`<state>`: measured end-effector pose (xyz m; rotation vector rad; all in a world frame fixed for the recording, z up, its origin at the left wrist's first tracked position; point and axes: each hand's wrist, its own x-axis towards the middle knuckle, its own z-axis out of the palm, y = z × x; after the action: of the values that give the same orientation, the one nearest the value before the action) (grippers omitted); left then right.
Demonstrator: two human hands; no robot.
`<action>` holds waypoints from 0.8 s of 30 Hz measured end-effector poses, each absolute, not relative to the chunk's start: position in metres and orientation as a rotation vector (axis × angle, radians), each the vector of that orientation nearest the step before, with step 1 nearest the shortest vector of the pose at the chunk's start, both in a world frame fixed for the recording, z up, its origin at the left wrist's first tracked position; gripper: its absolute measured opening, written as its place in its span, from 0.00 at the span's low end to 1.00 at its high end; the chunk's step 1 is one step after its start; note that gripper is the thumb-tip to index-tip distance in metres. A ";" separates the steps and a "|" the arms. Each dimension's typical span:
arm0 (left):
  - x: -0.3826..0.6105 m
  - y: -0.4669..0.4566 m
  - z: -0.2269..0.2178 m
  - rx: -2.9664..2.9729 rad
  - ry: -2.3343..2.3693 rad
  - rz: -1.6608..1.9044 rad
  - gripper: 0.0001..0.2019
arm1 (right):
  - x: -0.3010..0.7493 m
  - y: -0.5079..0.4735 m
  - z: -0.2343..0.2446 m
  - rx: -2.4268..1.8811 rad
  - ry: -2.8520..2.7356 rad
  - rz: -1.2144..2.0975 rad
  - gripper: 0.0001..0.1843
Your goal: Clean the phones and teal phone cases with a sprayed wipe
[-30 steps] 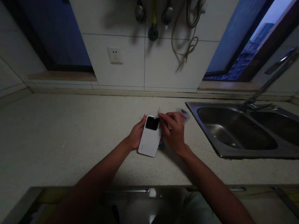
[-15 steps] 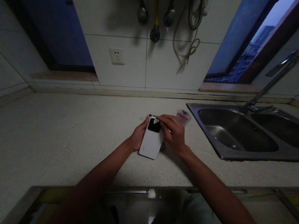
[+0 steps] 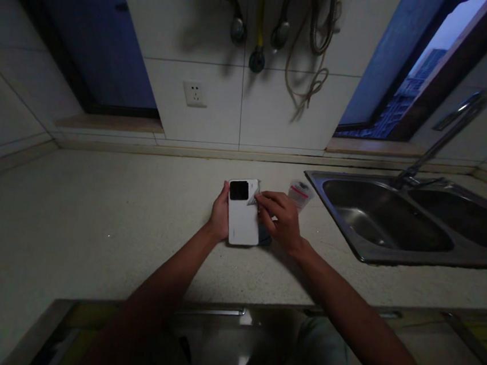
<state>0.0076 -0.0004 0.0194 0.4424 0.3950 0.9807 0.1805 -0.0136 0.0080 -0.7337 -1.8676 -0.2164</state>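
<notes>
A white smartphone lies back side up over the counter, its dark camera block at the top left. My left hand is closed round the phone's left edge, with the thumb along the side. At the upper right of the phone, my right hand pinches a small, thin grey-white piece that looks like a film or a wipe; its exact kind is unclear. A dark flat object shows partly from under the phone's right side. Just beyond my right hand lies a clear plastic bag with a red strip.
A steel double sink with a tall faucet is set into the counter on the right. Pipes and a socket are on the tiled wall. The counter's front edge runs below my forearms.
The phone has shifted left and turned more upright in my left hand. The small piece in my right fingers has gone from over the camera block to its right side.
</notes>
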 end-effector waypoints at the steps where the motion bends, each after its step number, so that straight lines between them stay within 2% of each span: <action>1: 0.008 0.000 0.019 0.421 0.394 0.981 0.36 | 0.181 -0.013 0.007 -0.748 -1.885 -0.235 0.15; 6: 0.010 0.002 0.020 0.369 0.427 0.995 0.36 | 0.182 -0.012 0.004 -0.809 -1.949 -0.252 0.16; 15: -0.007 0.012 0.022 0.326 0.458 1.243 0.34 | 0.177 -0.016 -0.002 -0.668 -2.085 -0.176 0.13; 24: -0.016 0.015 0.026 0.319 0.412 1.324 0.34 | 0.181 -0.013 -0.001 -0.550 -2.191 -0.081 0.12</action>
<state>-0.0157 0.0147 0.0261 0.3188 0.4121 1.3237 0.1810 -0.0134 -0.0011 -0.5498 -2.1908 -0.0811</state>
